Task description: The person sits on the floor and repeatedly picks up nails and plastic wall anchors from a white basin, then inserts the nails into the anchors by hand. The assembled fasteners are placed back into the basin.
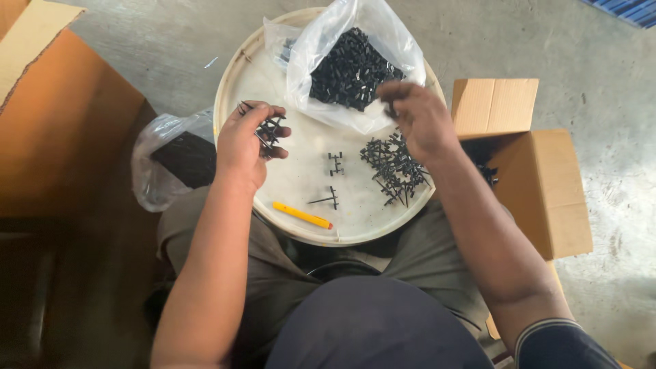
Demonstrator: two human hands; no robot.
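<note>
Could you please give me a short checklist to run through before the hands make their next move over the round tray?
1. Left hand has a firm hold on its black frame piece: ok.
2. Right hand has a small black part pinched: cannot tell, fingers hide it.
3. Clear bag of small parts open and within reach: ok.
4. Pile of black frame pieces sits inside the tray rim: ok.
5. Yellow cutter lies clear of both hands: ok.
6. Cardboard box open beside the tray: ok.

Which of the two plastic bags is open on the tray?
The clear bag of black parts at the round tray's far edge; the other bag lies off the tray.
</note>
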